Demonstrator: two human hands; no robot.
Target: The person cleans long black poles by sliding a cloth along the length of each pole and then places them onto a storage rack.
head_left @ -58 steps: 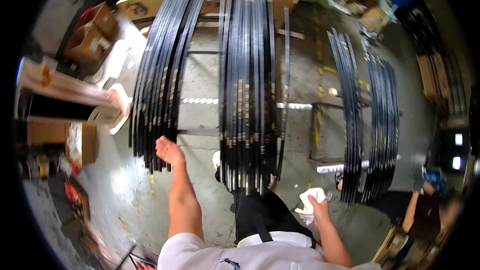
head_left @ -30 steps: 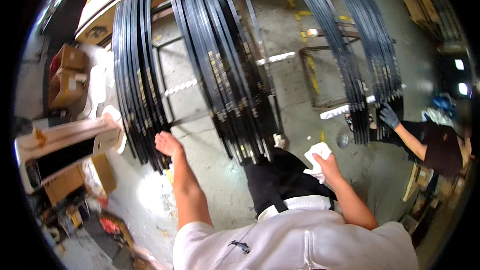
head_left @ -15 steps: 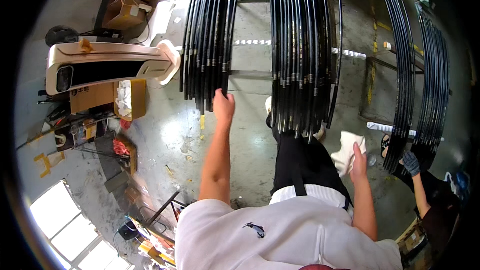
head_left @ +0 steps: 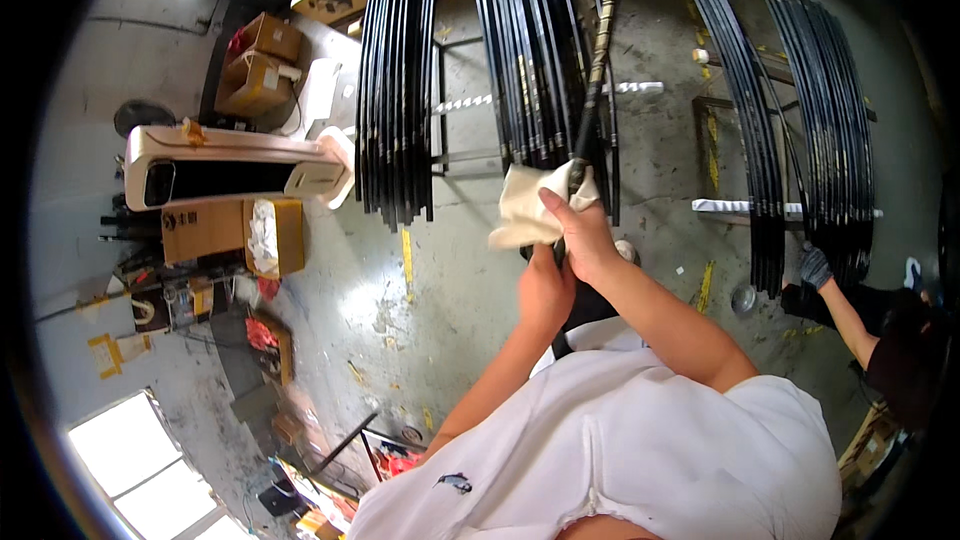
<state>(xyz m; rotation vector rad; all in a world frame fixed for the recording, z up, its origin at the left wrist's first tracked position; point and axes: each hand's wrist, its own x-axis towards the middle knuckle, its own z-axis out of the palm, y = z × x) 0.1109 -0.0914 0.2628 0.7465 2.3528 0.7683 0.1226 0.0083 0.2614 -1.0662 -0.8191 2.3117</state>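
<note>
A long black pole [head_left: 603,50] with gold-coloured markings slants up and away from my body. My left hand [head_left: 545,290] is closed around its near end. Just beyond, my right hand [head_left: 590,238] presses a cream cloth [head_left: 528,208] around the pole, thumb on top; the cloth hides part of the shaft. Behind the cloth lies a bunch of similar black poles [head_left: 530,90], side by side on a rack. Another bunch of black poles [head_left: 395,130] rests farther left, apart from both hands.
Left stands a pale machine [head_left: 235,145] with a dark panel, near cardboard boxes [head_left: 258,80] and an open carton [head_left: 290,240]. On the right, more poles [head_left: 825,140] lie on a rack with a white crossbar [head_left: 720,206]; a co-worker's gloved hand [head_left: 815,266] touches their ends.
My left hand has moved right, from the left bunch to the end of a pole. My right hand has brought the cloth from my right side onto that pole. The view has shifted.
</note>
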